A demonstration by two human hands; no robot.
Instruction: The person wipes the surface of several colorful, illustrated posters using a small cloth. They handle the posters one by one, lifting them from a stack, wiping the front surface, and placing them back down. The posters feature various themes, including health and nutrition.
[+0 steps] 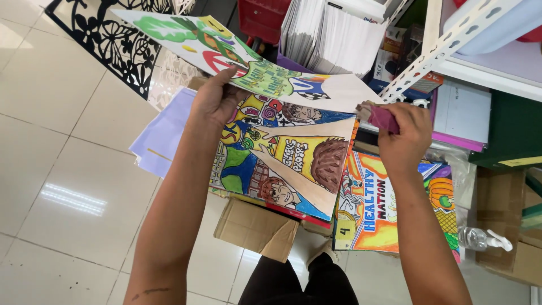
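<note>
My left hand [217, 99] grips a large hand-drawn poster [248, 68] with green shapes, lifting it up and away from a pile. My right hand [402, 134] is closed on a dark reddish cloth [383, 117] at the lifted poster's right corner. Under the raised sheet lies a colourful poster [282, 164] showing cartoon faces and a raised arm. To its right, lower down, sits an orange and blue poster [370, 206] with a pumpkin drawing.
A lavender sheet [161, 135] pokes out left of the pile, which rests on cardboard boxes [257, 229]. White metal shelving [451, 39] with stacked papers [333, 34] stands ahead. A clear plastic bottle [480, 238] lies at right. A black cut-out panel [113, 45] lies on the tiled floor.
</note>
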